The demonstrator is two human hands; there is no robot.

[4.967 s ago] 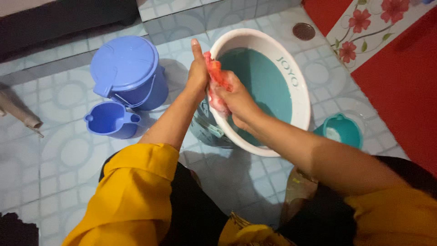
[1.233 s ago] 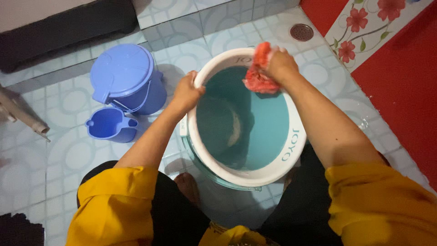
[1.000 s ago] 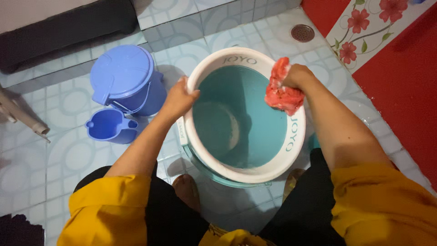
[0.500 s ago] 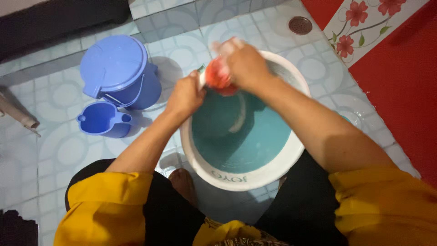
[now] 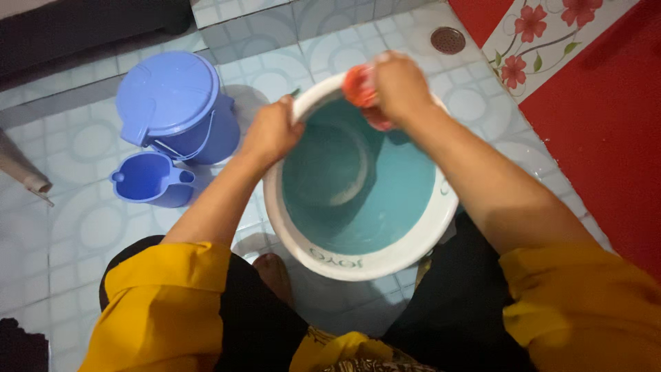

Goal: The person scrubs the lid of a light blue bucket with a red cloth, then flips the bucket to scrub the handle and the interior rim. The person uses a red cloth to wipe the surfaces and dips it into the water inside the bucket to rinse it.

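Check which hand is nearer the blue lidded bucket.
Left. The left hand grips the near-left rim of the white basin, just right of the blue lidded bucket. The right hand, holding a red cloth, is at the basin's far rim, farther away.

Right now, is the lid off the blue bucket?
No. The blue bucket beside the basin has its lid seated on top, covering the whole opening.

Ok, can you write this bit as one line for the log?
left hand: grips basin rim | right hand: presses red cloth on far rim | white basin: teal inside | blue lidded bucket, blue jug: on floor beside
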